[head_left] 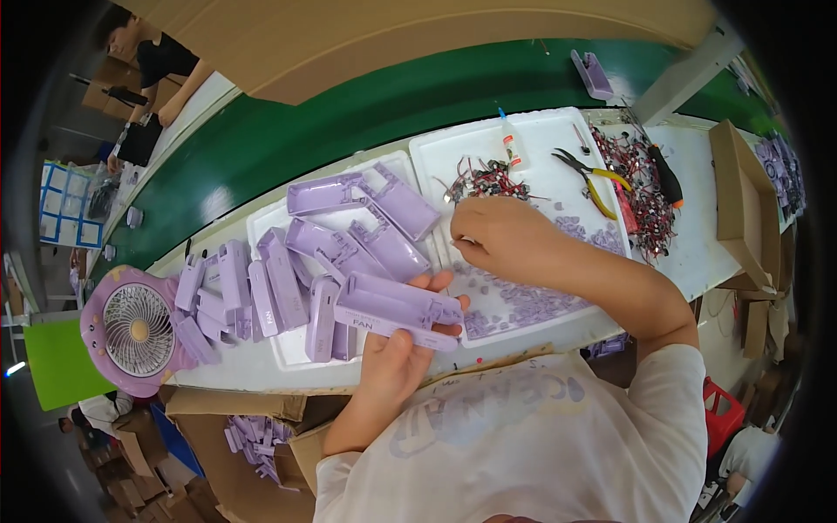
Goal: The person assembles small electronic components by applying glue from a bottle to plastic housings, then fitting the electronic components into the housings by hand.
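Note:
My left hand (pixel 394 364) holds a light purple fan casing shell (pixel 384 312), tilted with its hollow side up. The thumb presses the near wall and the fingers curl round the far end. My right hand (pixel 501 235) hovers over the right-hand white foam tray (pixel 545 122), fingers pinched together; whatever is between them is hidden. Beside it lie a pile of small components with red and black wires (pixel 490 180) and many tiny purple plastic parts (pixel 523 301). More purple casing shells (pixel 283 283) crowd the left-hand foam tray (pixel 292 353).
A glue bottle (pixel 513 146) and yellow-handled pliers (pixel 595 179) lie in the right tray. Past its edge are more wired parts (pixel 641 196) and a screwdriver (pixel 666 179). A purple desk fan (pixel 138 324) stands left. Beyond runs a green conveyor belt (pixel 349 113); a co-worker (pixel 161 65) sits far left.

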Available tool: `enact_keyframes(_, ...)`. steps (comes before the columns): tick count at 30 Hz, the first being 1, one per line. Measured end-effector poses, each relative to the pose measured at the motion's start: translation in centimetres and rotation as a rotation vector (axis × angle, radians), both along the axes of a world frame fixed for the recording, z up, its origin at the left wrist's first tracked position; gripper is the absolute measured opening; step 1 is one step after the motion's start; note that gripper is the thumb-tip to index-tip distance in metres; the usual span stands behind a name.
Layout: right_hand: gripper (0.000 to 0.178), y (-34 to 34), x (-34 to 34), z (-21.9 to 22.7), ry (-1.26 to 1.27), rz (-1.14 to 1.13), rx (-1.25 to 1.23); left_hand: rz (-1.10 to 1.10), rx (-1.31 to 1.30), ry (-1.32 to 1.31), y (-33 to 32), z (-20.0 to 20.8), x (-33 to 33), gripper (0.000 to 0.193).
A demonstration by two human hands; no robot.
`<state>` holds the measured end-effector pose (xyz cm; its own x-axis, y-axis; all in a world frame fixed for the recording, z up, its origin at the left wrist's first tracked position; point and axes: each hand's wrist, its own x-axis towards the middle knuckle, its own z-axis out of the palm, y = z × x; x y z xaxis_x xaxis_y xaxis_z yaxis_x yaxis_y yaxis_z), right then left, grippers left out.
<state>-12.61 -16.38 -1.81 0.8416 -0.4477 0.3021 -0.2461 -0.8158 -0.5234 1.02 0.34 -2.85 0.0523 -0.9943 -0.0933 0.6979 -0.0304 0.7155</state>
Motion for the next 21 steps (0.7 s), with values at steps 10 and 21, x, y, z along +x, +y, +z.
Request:
enact_keyframes(10,0.014,2.6,-1.7,2.5,-0.126,0.047,0.090,-0.024,-0.076,-0.144,-0.9,-0.2,-1.0,0.063)
enact_keyframes(21,0.013,1.8,-1.9,2.5,-0.173,0.119,0.107,-0.077,-0.008,0.116,-0.8,-1.1,-0.1,0.065)
